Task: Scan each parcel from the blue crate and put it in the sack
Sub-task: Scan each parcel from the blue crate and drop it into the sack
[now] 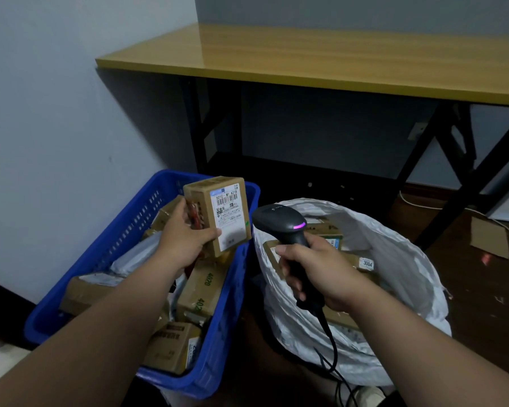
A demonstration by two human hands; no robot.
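Nearest, the right hand [312, 271] wraps its fingers [288, 268] round the handle of the scanner [288, 230], one finger lying forward where a trigger would sit. Its cable [331, 345] trails down toward the floor, slack enough not to hinder the aim. The scanner's head is turned left toward the parcel, and a pink light glows on its back, so I judge a scan is under way or just registering.

The left hand [185, 233] grips a small cardboard parcel [218, 214] by its side and lower edge, thumb across the bottom of the front, holding it upright above the blue crate [124, 239]. The grip leaves the white label [228, 215] and its barcode bare and facing the scanner, which seems to be the reason for holding it so.

Below it, the crate holds more boxes [202, 289] and a grey mailing bag [133, 259], so much of the work remains. The crate stands just beside the white sack [394, 259], touching or nearly so, which keeps the transfer short. The sack's mouth is rolled wide open and several boxes already lie inside, one marked 3004 [366, 263].

Farther back, a wooden tabletop [321, 57] on black folding legs stands against the wall, and a scrap of cardboard [489, 236] lies on the dark floor to the right.
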